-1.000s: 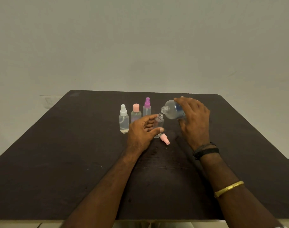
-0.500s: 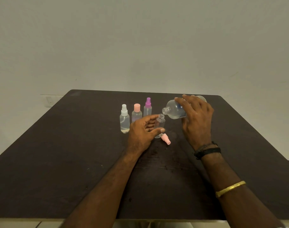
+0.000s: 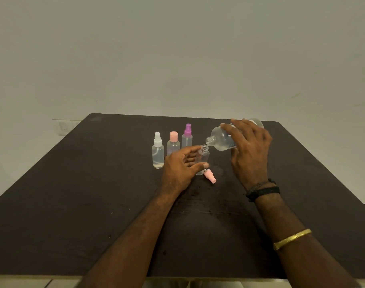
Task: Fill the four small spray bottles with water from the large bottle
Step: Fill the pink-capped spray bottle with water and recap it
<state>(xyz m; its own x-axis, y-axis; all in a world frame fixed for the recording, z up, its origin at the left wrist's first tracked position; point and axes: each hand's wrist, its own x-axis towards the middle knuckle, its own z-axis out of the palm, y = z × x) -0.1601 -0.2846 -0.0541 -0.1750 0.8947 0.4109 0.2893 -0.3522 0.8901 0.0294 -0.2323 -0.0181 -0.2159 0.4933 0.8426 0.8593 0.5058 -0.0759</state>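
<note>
Three capped spray bottles [image 3: 173, 145] stood in a row, apparently filled. The left hand [image 3: 182, 165] curled fingers around the open fourth bottle [image 3: 202, 157] (its pink sprayer cap [image 3: 210, 177] lay beside it); the right hand [image 3: 249, 150] gripped the tilted large bottle [image 3: 222, 140], mouth just above. Only this fill and recapping seemed left.

Three capped bottles [image 3: 173, 142] left of open bottle [image 3: 202, 159]; loose cap [image 3: 210, 176] before it.
</note>
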